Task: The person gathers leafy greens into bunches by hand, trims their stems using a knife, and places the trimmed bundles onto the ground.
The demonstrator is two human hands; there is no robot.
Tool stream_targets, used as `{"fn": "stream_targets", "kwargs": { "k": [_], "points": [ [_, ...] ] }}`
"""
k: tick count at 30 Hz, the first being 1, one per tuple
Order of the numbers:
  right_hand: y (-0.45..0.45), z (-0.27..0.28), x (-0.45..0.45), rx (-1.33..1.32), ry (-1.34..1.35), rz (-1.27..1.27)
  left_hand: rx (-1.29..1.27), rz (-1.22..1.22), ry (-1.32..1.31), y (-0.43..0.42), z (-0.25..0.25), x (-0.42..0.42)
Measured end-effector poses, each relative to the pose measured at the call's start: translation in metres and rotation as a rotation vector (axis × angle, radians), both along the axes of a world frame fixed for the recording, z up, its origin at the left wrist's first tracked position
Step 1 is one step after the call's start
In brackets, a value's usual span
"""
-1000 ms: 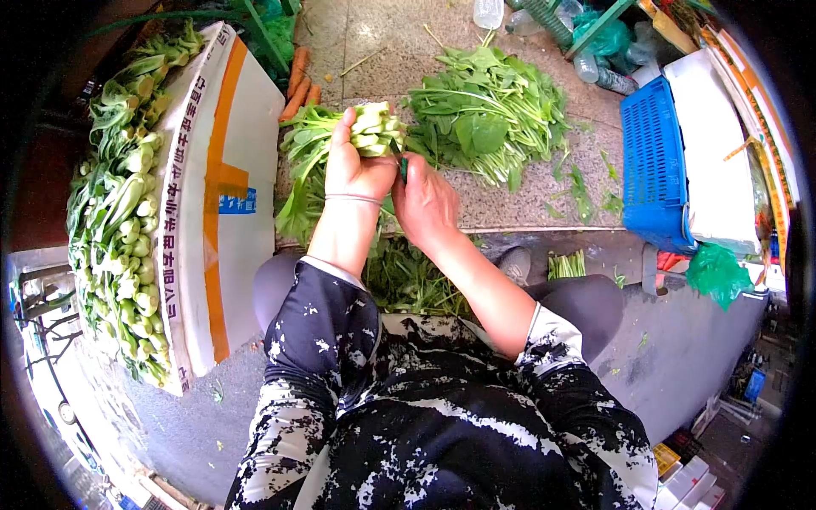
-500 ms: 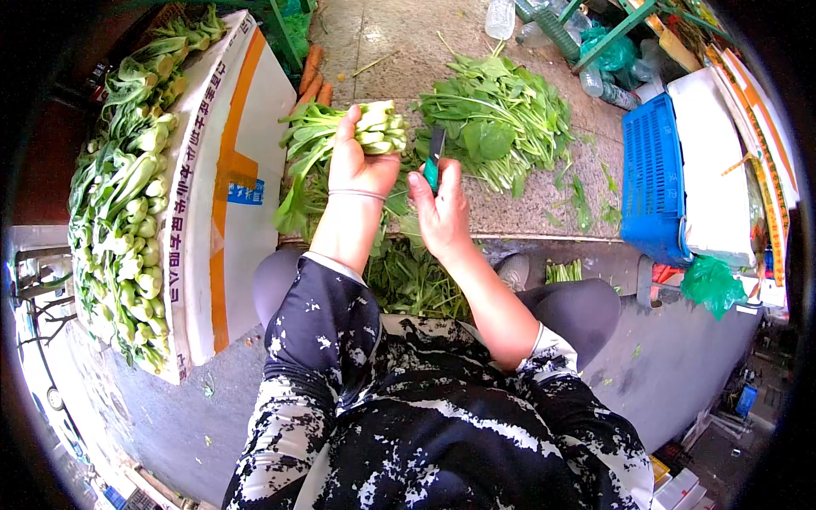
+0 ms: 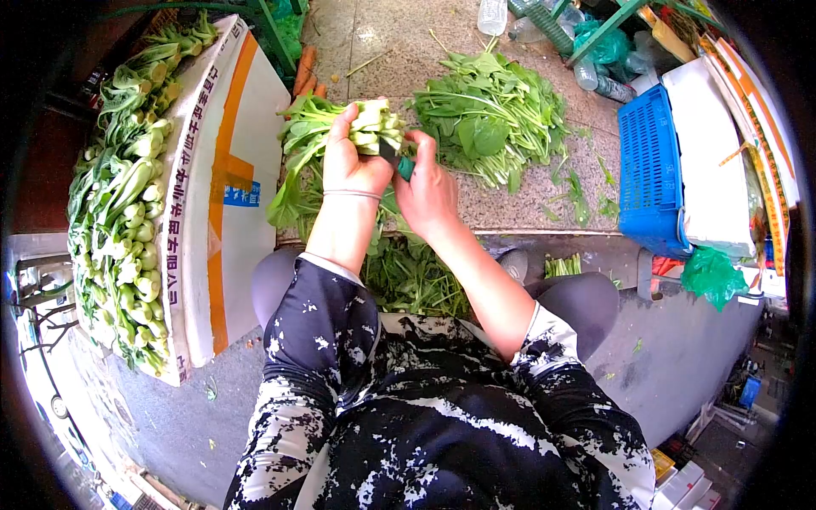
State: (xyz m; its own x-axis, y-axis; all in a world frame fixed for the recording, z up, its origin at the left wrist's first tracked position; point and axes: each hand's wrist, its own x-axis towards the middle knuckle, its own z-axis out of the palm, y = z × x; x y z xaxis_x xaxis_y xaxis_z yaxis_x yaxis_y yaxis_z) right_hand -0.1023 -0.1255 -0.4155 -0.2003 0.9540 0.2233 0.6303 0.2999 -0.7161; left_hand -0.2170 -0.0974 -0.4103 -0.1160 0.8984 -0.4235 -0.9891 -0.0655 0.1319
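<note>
My left hand [image 3: 353, 166] is wrapped round a bunch of leafy greens [image 3: 374, 123], its pale cut stems facing right and its leaves hanging to the left. In my right hand [image 3: 427, 191] is a small knife [image 3: 405, 168] with a green handle, and its dark blade lies against the lower stems of the bunch. The two hands are close together over the stone ledge [image 3: 510, 219]. To their right a large heap of loose greens [image 3: 493, 115] lies on the ledge.
A white foam box [image 3: 246, 204] stands at the left beside rows of greens [image 3: 136, 221]. Carrots [image 3: 304, 72] lie behind my left hand. At the right are a blue crate [image 3: 650, 170] and a green plastic bag [image 3: 714, 276]. More greens [image 3: 412, 276] lie below the ledge.
Half a second ago the knife was upright and apart from the bunch; now my right hand has moved left and the blade is tilted against the stems. My left hand still holds the bunch.
</note>
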Motion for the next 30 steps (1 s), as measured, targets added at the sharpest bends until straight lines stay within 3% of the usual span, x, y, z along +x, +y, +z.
{"fn": "stream_targets", "kwargs": {
  "k": [2, 9, 11, 16, 20, 22, 26, 30],
  "points": [
    [0.002, 0.006, -0.002, -0.019, -0.128, 0.054, 0.057, 0.012, 0.003, -0.001, 0.001, 0.002],
    [0.015, 0.001, -0.002, -0.038, -0.154, 0.095, 0.023, 0.039, 0.025, -0.005, 0.014, 0.001],
    [0.032, -0.022, 0.004, -0.244, -0.011, -0.124, -0.024, 0.075, -0.008, -0.006, 0.017, 0.001],
    [0.016, 0.005, 0.007, -0.015, -0.114, 0.075, -0.005, 0.061, -0.079, -0.006, 0.013, 0.002],
    [0.020, 0.013, 0.004, -0.119, -0.232, 0.065, 0.001, 0.040, -0.019, -0.007, 0.016, 0.003],
    [0.035, -0.006, 0.011, -0.260, -0.207, -0.110, -0.020, 0.067, -0.013, -0.009, 0.016, 0.004],
    [0.013, 0.013, 0.017, -0.146, -0.071, 0.027, 0.021, 0.030, 0.047, -0.008, 0.009, 0.003],
    [0.011, 0.021, 0.010, -0.024, -0.275, 0.128, -0.011, 0.035, 0.060, -0.008, 0.015, 0.010]
  ]
}}
